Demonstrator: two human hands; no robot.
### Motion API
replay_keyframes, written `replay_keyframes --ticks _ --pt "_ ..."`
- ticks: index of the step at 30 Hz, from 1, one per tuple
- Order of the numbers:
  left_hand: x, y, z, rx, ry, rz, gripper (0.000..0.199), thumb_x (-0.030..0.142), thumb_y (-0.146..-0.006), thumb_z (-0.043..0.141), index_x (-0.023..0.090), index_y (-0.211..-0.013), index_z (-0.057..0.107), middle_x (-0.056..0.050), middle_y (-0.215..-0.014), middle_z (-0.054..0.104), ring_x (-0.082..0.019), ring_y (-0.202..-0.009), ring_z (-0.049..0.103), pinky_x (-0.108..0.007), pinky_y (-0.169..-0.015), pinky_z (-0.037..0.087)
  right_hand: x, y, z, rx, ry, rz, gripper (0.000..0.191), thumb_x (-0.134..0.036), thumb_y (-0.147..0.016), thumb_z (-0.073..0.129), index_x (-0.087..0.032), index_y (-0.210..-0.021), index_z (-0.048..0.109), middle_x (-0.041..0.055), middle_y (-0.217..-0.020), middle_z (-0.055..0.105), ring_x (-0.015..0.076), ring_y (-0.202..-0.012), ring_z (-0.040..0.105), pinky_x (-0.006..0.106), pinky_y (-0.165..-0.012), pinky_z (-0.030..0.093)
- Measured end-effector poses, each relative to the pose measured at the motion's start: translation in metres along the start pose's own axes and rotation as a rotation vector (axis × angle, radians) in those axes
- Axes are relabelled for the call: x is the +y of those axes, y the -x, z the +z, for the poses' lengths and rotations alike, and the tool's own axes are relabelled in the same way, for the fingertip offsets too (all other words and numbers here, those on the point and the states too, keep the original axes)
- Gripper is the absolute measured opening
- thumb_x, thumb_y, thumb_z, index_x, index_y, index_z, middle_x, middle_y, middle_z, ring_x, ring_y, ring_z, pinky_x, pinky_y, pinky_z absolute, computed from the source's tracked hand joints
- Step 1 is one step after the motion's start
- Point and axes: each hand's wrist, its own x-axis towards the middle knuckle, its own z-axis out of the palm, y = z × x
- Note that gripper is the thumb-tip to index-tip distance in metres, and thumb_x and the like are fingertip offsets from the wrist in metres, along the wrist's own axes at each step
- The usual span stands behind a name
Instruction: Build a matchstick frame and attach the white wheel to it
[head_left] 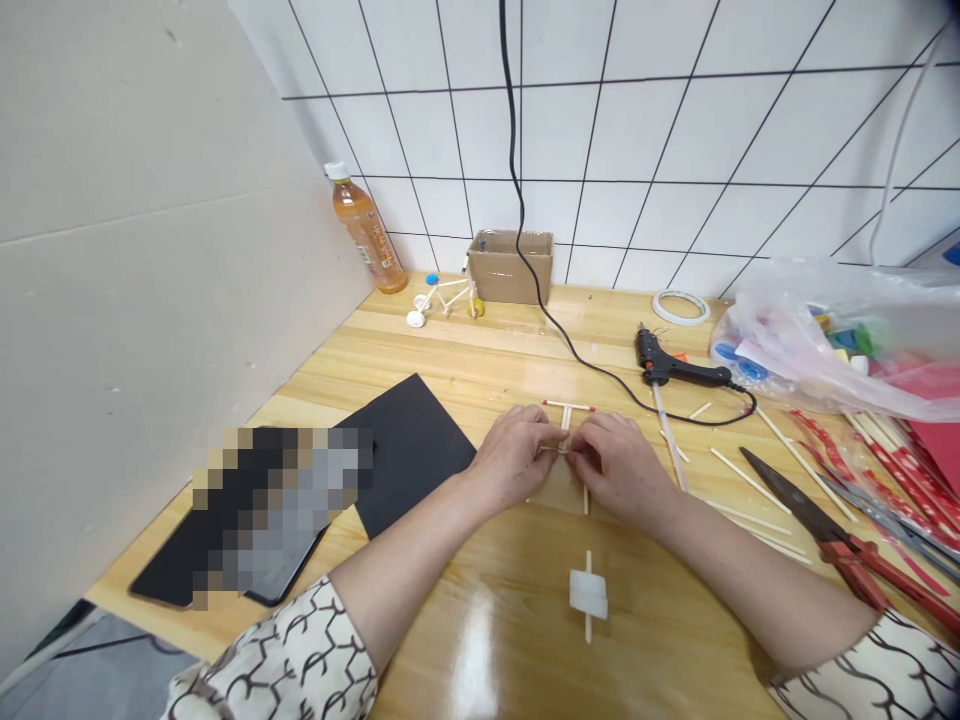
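1. While both bare hands meet near the middle of the honey-coloured varnished wooden counter, the left hand and the right hand are each closed to a narrow pinch, their fingertips together on a thin pale wooden stick.
2. That stick lies crosswise just below an upright stick, which runs up to a red-tipped crosspiece, forming a small flat frame under the hands.
3. These sticks look light, stiff and slender, so they would probably snap if bent and slip if gripped loosely. The safest hold seems to be close to a joint, between the fingertips.
4. A white block threaded on a thin stick lies nearer the person. To the right are a black hot glue gun, loose wooden sticks and red-handled scissors.
5. Farther off stand a small white stick-built tricycle model and a brown cardboard box.
6. The fingers hide the point where the sticks cross, so it is impossible to tell whether they are joined or glued. A pale translucent patch under the hands is hard to identify, and a pixelated blur covers part of a dark phone on the left.
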Motion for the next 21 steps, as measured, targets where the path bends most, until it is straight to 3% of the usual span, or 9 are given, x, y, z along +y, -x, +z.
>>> replay_keyframes --ticks 21 --pt "-0.0003 -0.0005 -0.0003 -0.007 0.000 -0.008 0.026 0.015 -0.078 0.056 0.023 -0.099 0.069 -0.004 -0.086 0.060 -0.018 -0.086 0.055 -0.032 -0.079 0.046 0.0002 -0.0001 -0.0003 0.005 0.004 -0.014 0.012 -0.015 -0.079 0.050 -0.018 -0.067 0.053 0.0050 -0.074 0.056 0.0194 -0.075 0.049 0.031 -0.068 0.033"
